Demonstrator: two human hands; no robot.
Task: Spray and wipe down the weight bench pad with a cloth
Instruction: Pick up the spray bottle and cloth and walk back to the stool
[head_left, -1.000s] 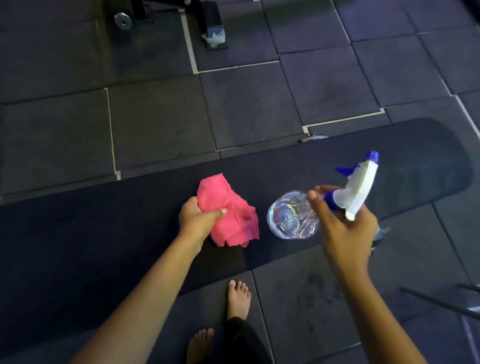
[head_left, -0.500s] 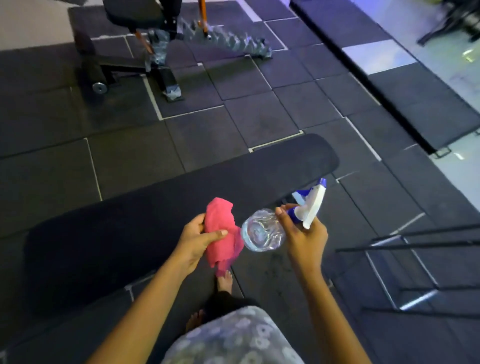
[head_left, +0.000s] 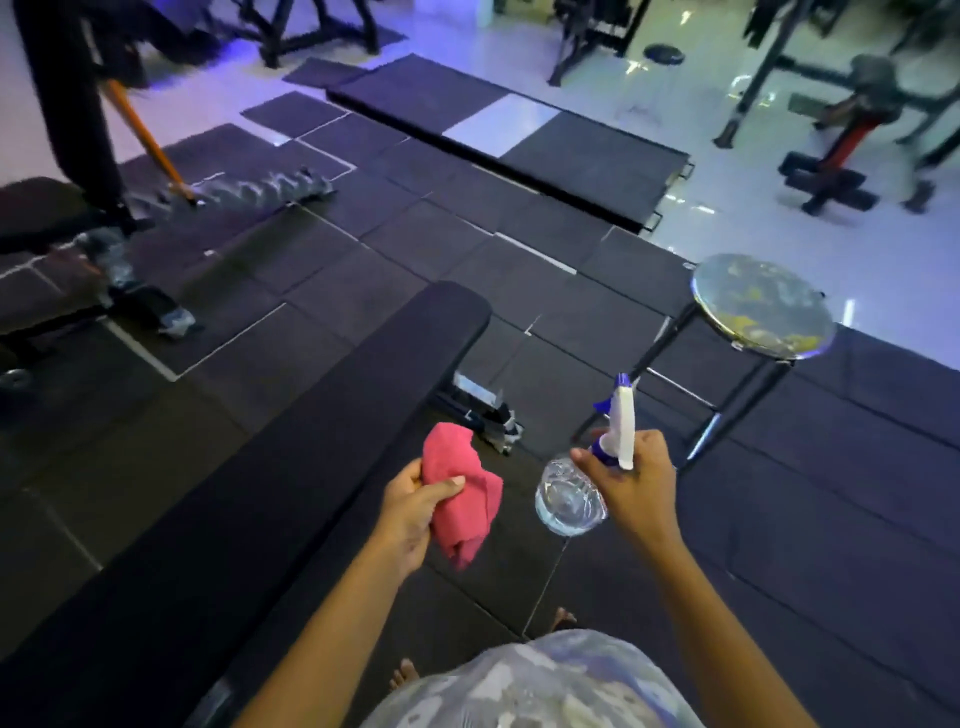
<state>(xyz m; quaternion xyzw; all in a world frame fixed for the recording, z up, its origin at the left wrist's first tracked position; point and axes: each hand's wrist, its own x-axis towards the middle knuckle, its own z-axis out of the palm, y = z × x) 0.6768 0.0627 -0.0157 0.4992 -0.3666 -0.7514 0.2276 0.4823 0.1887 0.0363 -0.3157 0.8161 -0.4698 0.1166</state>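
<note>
The long black bench pad (head_left: 291, 447) runs diagonally from the lower left up to the middle of the view. My left hand (head_left: 410, 506) holds a bunched pink cloth (head_left: 460, 491) just off the pad's right edge, above the floor. My right hand (head_left: 631, 486) grips the neck of a clear spray bottle (head_left: 569, 493) with a white and blue trigger head (head_left: 621, 415). The bottle sits to the right of the cloth, apart from it, and its nozzle points up and away from me.
A round metal stool (head_left: 761, 306) stands on the floor mats to the right of the bench. Another bench with an orange bar (head_left: 145, 135) is at the far left. A low black platform (head_left: 509, 140) and gym machines (head_left: 841, 135) lie farther back. My bare feet show near the bottom.
The view has swung upward and to the right, so the room and the stool now show. Both hands moved off the pad toward its right side, still holding the cloth and the bottle.
</note>
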